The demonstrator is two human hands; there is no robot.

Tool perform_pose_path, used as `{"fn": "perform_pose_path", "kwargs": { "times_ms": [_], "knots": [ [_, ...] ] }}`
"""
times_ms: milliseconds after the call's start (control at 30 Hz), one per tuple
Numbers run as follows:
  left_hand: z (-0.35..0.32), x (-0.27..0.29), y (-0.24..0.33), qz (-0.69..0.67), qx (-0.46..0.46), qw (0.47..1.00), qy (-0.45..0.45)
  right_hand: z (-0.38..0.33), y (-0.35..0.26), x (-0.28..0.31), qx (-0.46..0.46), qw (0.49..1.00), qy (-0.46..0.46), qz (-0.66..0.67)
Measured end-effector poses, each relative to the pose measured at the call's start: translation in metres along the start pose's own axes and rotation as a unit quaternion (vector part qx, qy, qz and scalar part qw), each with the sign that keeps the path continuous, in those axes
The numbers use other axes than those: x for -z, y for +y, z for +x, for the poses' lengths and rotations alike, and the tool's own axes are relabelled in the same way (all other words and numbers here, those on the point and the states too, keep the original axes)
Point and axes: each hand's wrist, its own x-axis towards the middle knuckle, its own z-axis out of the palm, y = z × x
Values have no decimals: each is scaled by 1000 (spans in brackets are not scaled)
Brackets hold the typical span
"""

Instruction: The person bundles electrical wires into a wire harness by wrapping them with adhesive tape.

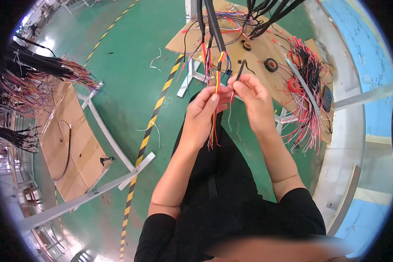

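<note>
My left hand [204,110] is closed on a bunch of thin wires [218,78], mainly red and yellow. These run down out of a thick black cable [214,27] hanging from above, and their loose ends dangle below my fingers. Close beside it, my right hand [254,101] pinches a short black-covered lead [240,70] between thumb and fingers, tilted upward. Thin red and pale wire tails [231,101] hang beneath that pinch. My fingertips hide where the wires and the lead come close, so I cannot tell whether they touch.
On the cardboard-covered table ahead lie a black tape roll [271,65], a smaller roll [247,45] and a heap of red and black leads [308,72]. To the left, cable bundles [43,70] hang over another cardboard-topped stand [81,161]. Yellow-black floor tape [155,111] runs between.
</note>
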Motion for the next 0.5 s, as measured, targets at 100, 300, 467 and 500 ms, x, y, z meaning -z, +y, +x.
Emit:
{"fn": "perform_pose_path", "kwargs": {
  "times_ms": [100, 300, 467, 500],
  "knots": [
    [1, 3, -1, 53, -21, 998, 5, 18, -1, -1, -46, 999, -25, -1],
    [1, -2, 10, 32, -31, 999, 14, 32, -6, -14, 21, 993, -19, -111],
    [-5, -2, 12, -17, 34, 999, 1, 44, -2, -19, 61, 990, -44, -121],
    [-5, -3, 12, -19, 33, 999, 3, 44, -4, -20, 47, 991, -51, -110]
  ]
}}
